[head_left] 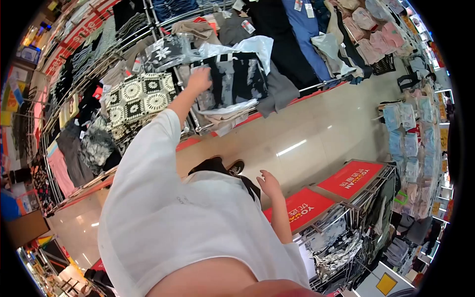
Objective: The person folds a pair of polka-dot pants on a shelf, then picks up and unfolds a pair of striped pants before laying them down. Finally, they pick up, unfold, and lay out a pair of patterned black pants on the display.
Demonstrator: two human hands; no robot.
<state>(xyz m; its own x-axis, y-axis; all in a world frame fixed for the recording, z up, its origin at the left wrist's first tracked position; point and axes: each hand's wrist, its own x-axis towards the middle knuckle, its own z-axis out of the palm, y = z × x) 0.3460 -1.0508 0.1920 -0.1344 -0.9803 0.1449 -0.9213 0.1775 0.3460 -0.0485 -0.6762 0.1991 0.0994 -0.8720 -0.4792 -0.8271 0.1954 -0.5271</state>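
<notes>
My left hand (200,80) reaches out to the display table, its fingers closed on the left edge of a folded black and grey patterned garment (235,79). Clear plastic packaging (260,46) lies behind that garment, and lighter folded clothes (227,113) are stacked under its front edge. Left of my forearm lies a black and cream garment with round motifs (141,96). A packaged grey garment with a white flower print (166,52) is just beyond my hand. My right hand (268,183) hangs above the aisle floor, holding nothing, fingers loosely apart.
Black trousers (277,39) and blue trousers (307,39) drape over the display at right of the pile. Behind my right arm stands a rack with red signs (349,180) and hanging clothes. Packaged items (408,143) hang on the far right. Tiled floor (302,133) runs between.
</notes>
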